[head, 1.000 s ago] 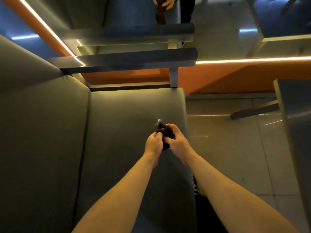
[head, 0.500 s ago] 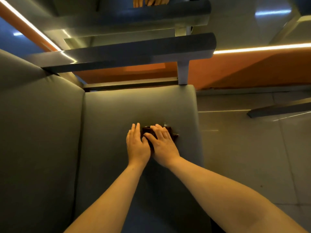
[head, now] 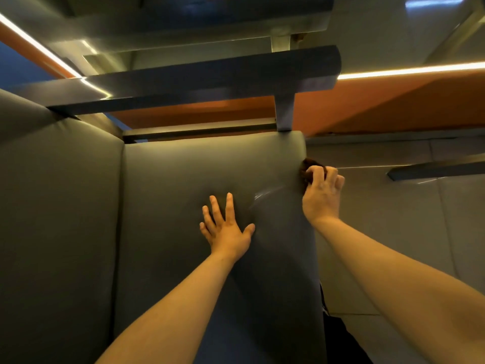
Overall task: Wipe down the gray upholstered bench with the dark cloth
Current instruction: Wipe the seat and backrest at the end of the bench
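Two hands are on the gray bench (head: pixel 183 179): the left hand (head: pixel 227 227) lies flat with fingers spread on the seat cushion, gripping nothing, and the right hand (head: pixel 321 191) has its grip closed around the dark cloth (head: pixel 307 168) at the cushion's right edge. The cloth, bunched into a small wad, could slide off that edge and miss the surface, or slip from the fingers and drop to the floor (head: pixel 393 232). It looks dark brown, crumpled, mostly hidden under the fingers. A faint streak (head: pixel 267 193) shines on the cushion beside it.
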Motion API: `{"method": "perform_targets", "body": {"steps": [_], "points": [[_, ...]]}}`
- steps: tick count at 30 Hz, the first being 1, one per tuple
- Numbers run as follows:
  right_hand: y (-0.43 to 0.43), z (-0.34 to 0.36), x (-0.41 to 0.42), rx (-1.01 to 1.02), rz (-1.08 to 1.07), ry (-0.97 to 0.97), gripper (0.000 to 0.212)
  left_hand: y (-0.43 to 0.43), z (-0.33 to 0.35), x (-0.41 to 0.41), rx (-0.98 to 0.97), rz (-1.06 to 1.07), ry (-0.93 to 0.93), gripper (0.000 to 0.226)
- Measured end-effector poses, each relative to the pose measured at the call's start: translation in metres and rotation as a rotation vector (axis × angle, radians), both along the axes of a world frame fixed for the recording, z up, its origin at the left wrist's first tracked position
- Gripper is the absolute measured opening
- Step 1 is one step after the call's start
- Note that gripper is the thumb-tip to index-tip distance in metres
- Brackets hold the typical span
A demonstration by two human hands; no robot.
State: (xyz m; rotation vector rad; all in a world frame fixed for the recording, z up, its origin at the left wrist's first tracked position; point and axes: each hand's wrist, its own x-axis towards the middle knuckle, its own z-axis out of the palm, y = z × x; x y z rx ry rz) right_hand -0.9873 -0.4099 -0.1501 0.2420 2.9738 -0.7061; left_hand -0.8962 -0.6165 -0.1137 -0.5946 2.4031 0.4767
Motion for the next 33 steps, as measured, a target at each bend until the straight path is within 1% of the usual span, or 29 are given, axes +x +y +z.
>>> {"method": "perform_targets", "body": {"steps": [2,4,6,9,11,12,13,14,16,18,20,22,23,25,27,29,30,32,33], "points": [[-0.012,0.002,0.008,-0.057,-0.049,0.014,0.032,0.003,0.001,-0.002,-0.016,0.017,0.002,0.100],[-0.035,0.006,0.019,-0.120,-0.009,0.058,0.033,0.004,0.002,-0.001,-0.021,0.031,0.016,0.099],[-0.067,0.012,0.036,-0.160,0.127,0.052,0.035,0.004,0.003,0.000,-0.023,0.031,0.045,0.097],[-0.108,0.023,0.065,-0.239,0.402,-0.021,0.030,0.001,0.001,0.003,-0.015,0.044,0.062,0.098],[-0.106,0.024,0.062,-0.196,0.591,-0.009,0.031,-0.006,0.000,0.006,-0.004,0.038,0.080,0.099],[-0.097,0.022,0.054,-0.145,0.653,0.030,0.033,-0.010,0.000,0.008,0.011,0.021,0.090,0.100],[-0.085,0.018,0.044,-0.084,0.671,0.083,0.035,-0.012,0.001,0.008,0.021,0.001,0.094,0.101],[-0.072,0.014,0.034,-0.028,0.624,0.116,0.036,-0.014,0.001,0.009,0.020,-0.012,0.088,0.103],[-0.045,0.011,0.019,0.040,0.395,0.095,0.039,-0.014,0.002,0.008,-0.001,-0.016,0.056,0.105],[-0.032,0.012,0.012,0.043,0.165,0.044,0.043,-0.010,0.003,0.005,-0.019,-0.012,0.042,0.106],[-0.042,0.013,0.016,0.018,0.030,0.016,0.045,-0.008,0.005,0.004,-0.025,-0.013,0.038,0.106],[-0.066,0.017,0.027,-0.058,0.034,-0.009,0.042,-0.008,0.006,0.003,-0.016,-0.005,0.032,0.105],[-0.079,0.017,0.036,-0.098,0.102,-0.027,0.040,-0.008,0.006,0.003,-0.011,-0.009,0.032,0.105],[-0.100,0.020,0.053,-0.131,0.316,-0.053,0.038,-0.010,0.006,0.003,-0.006,-0.017,0.033,0.103],[-0.103,0.022,0.060,-0.117,0.493,-0.048,0.039,-0.011,0.007,0.003,-0.020,-0.028,0.021,0.102],[-0.090,0.023,0.048,-0.050,0.589,-0.012,0.041,-0.010,0.011,-0.001,-0.030,-0.038,-0.026,0.103],[-0.080,0.023,0.041,-0.020,0.565,-0.002,0.042,-0.007,0.014,-0.003,-0.031,-0.025,-0.055,0.103],[-0.055,0.021,0.025,-0.001,0.371,0.001,0.042,0.002,0.020,-0.008,-0.054,-0.018,-0.090,0.100],[-0.042,0.020,0.019,-0.004,0.268,-0.010,0.042,0.009,0.024,-0.009,-0.075,-0.054,-0.082,0.097]]}}
